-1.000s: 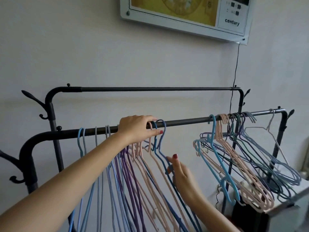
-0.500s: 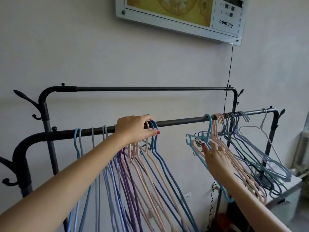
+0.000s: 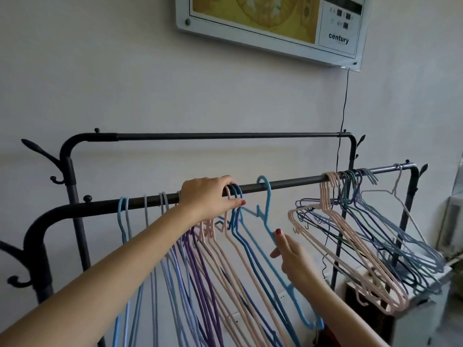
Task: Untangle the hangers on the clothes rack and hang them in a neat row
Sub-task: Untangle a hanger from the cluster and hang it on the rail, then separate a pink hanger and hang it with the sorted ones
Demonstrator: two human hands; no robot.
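Observation:
A black clothes rack has a front rail that slopes up to the right. On its left part hang light blue, grey, purple, pink and dark blue hangers in a row. My left hand grips the rail over the hooks of that row. A bright blue hanger hooks on the rail just right of the row. My right hand holds its right shoulder. Further right, a tangled bunch of pink, blue and green hangers hangs at a slant.
A higher back rail runs behind. Coat hooks stick out at the rack's left end. A framed wall panel hangs above, with a black cord dropping to the rack. A white box stands under the tangle.
My right hand has taken the bright blue hanger out of the tangle and carried it left along the rail, close to the neat row. My left hand stayed on the rail.

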